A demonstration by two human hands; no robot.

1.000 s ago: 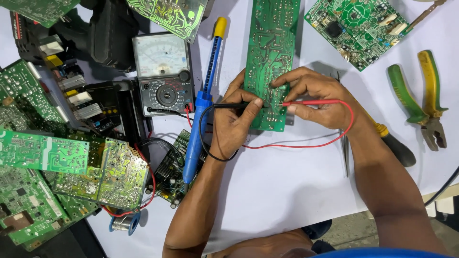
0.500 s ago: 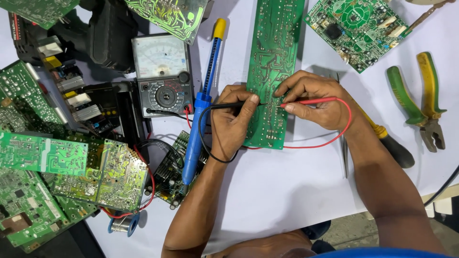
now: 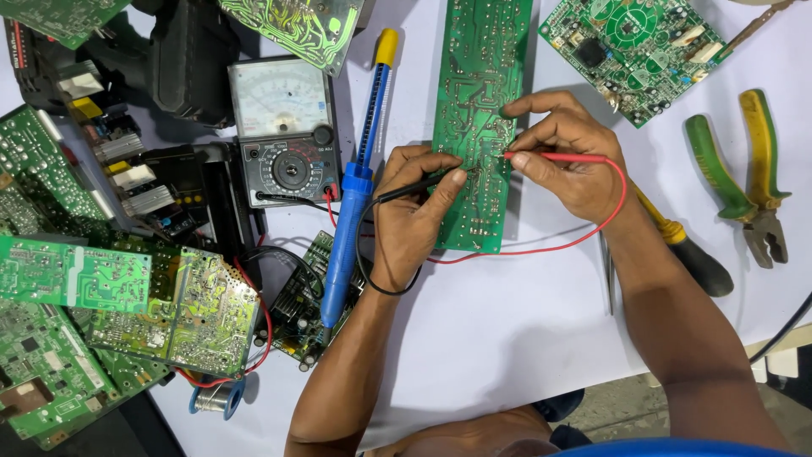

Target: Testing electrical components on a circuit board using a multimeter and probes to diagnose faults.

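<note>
A long green circuit board (image 3: 479, 101) lies solder side up on the white table. My left hand (image 3: 412, 216) pinches a black test probe (image 3: 420, 184), its tip on the board's lower middle. My right hand (image 3: 568, 156) holds a red test probe (image 3: 554, 157) against the board's right edge. Black and red leads run back to an analog multimeter (image 3: 283, 142) left of the board.
A blue desoldering pump (image 3: 353, 182) lies between the meter and my left hand. Green-and-yellow pliers (image 3: 744, 182) and a yellow-and-black screwdriver (image 3: 685, 250) lie at the right. Another green board (image 3: 634, 46) sits top right. Several boards pile up at left, with a solder spool (image 3: 218, 398).
The board has slid slightly toward the top of the view. Both hands have shifted their probe tips a little along it and still grip the probes.
</note>
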